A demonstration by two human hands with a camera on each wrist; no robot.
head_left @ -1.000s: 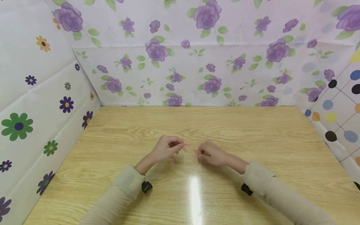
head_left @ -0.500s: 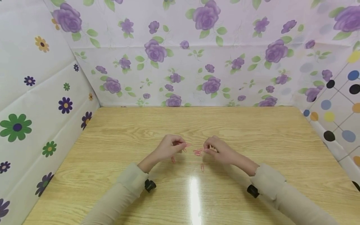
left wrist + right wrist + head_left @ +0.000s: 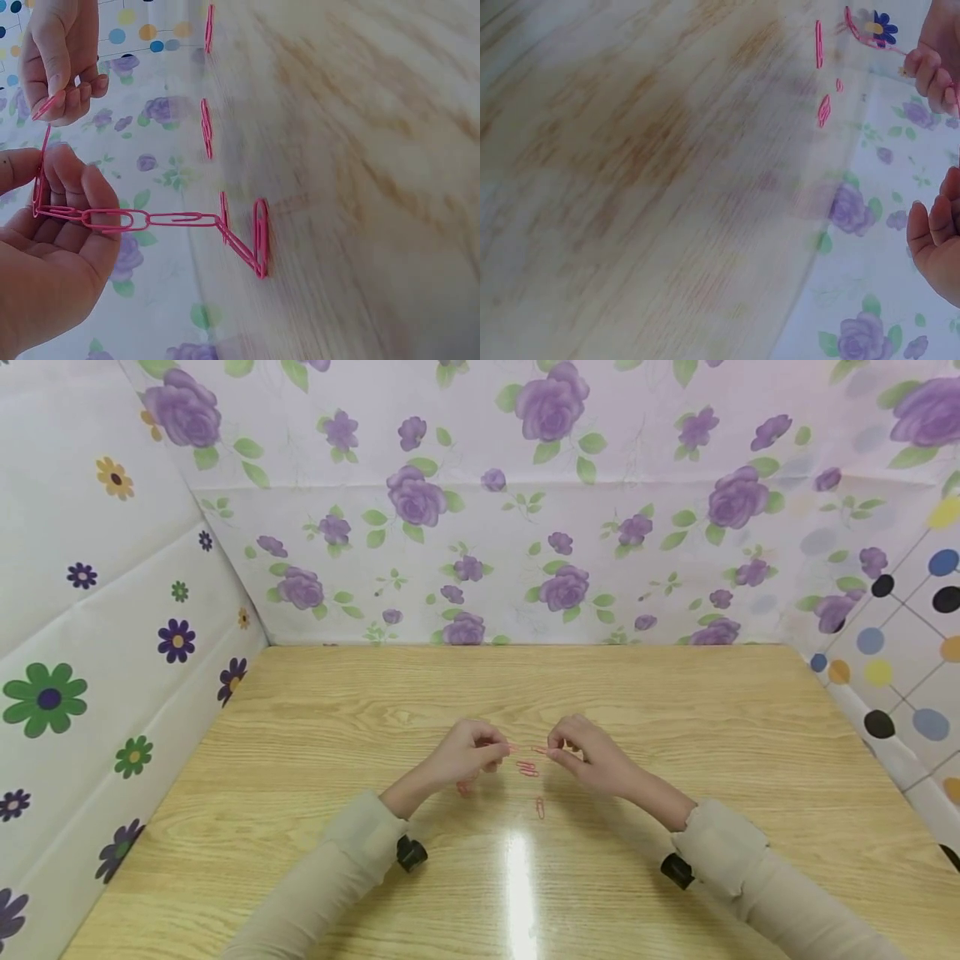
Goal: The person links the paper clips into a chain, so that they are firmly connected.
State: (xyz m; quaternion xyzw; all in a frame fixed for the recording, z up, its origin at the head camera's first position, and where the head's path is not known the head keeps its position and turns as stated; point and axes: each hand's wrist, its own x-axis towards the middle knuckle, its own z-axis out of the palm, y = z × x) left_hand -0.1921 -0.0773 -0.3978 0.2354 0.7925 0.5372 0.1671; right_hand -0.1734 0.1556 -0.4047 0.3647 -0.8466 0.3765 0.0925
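Head: left hand (image 3: 467, 753) has shifted nearer right hand (image 3: 596, 758). Left pinches pink paperclip chain (image 3: 465, 787); right pinches 1 clip (image 3: 540, 750). Tips close, apart: work seems at lining-up stage, not yet joined.
Left wrist: chain droops toward table (image 3: 360, 225).
Right wrist: loose clips (image 3: 824, 111) lie on table; right grip cut off, cannot tell.

Bright head view, glare streak (image 3: 522, 893) (narrow, white) on the tabletop (image 3: 660, 693), dimmer, softer wrist views

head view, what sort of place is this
Probably a screened-off tabletop workspace: a wood-grain table, a purple-flowered backdrop behind it, and a daisy-print covering along one side.
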